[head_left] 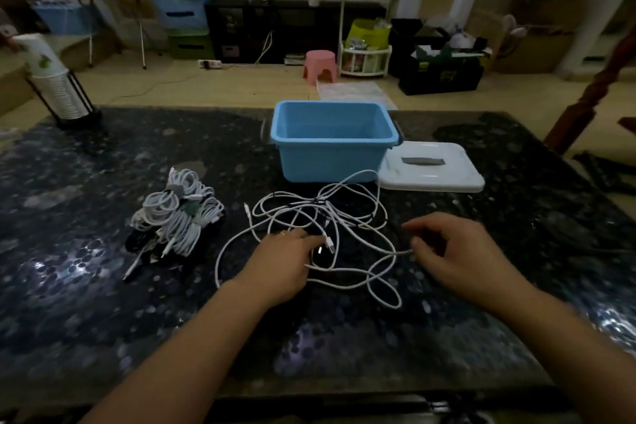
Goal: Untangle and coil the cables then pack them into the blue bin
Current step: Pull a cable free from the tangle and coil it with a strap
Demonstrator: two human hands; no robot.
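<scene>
A loose tangle of white cables (347,213) with a dark cable through it lies on the dark table, just in front of the blue bin (332,155), which stands open with nothing visible inside. My left hand (284,260) lies on the tangle's near left side, fingers curled among the strands near two white plugs. My right hand (457,251) is at the tangle's right edge and pinches a white strand between thumb and fingers. A pile of coiled, tied white cables (179,213) sits to the left.
The bin's white lid (433,165) lies flat to the right of the bin. A black stand holding stacked paper cups (56,86) is at the table's far left corner. The dark speckled table (103,303) stretches toward me.
</scene>
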